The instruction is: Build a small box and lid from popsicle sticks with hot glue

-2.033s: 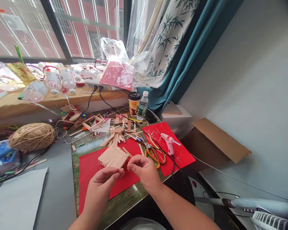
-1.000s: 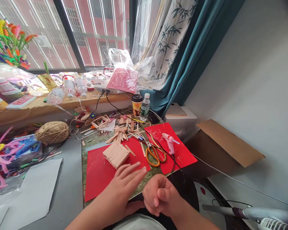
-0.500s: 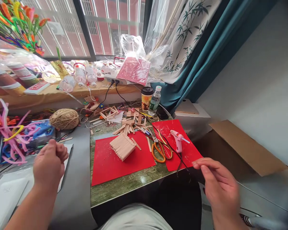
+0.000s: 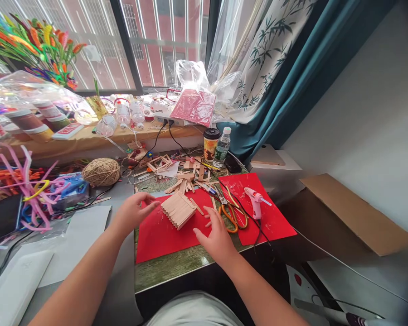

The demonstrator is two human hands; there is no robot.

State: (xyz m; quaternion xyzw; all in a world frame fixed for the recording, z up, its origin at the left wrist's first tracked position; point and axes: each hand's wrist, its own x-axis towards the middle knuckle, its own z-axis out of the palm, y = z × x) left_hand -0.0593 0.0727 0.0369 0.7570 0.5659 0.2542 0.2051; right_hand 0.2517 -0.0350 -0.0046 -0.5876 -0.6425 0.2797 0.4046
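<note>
A green marble-patterned counter [image 4: 177, 267] stands under a barred window [image 4: 156, 40], beside a grey wall [image 4: 367, 99] and a teal curtain [image 4: 292, 68]. Two red paper sheets [image 4: 163, 235] lie on the counter, and on the nearer one rests a flat panel of pale wooden craft sticks glued side by side [image 4: 178, 210]. The left hand [image 4: 133, 213] hovers just left of the panel with its grip released, fingers spread and pointing toward the panel's edge, not touching it. The right hand [image 4: 216, 235] lies just right of the panel over the red sheet, its grip also loose and holding nothing. Near the right hand are orange-handled scissors [image 4: 233, 217] and a pink-and-white glue gun [image 4: 255, 201]. Loose craft sticks [image 4: 183, 183] are scattered behind the panel, with a paper coffee cup [image 4: 211, 144] and a clear plastic water bottle [image 4: 222, 147] at the far edge. To the left sit a ball of brown twine [image 4: 101, 172] and a heap of coloured pipe cleaners [image 4: 23, 190].
</note>
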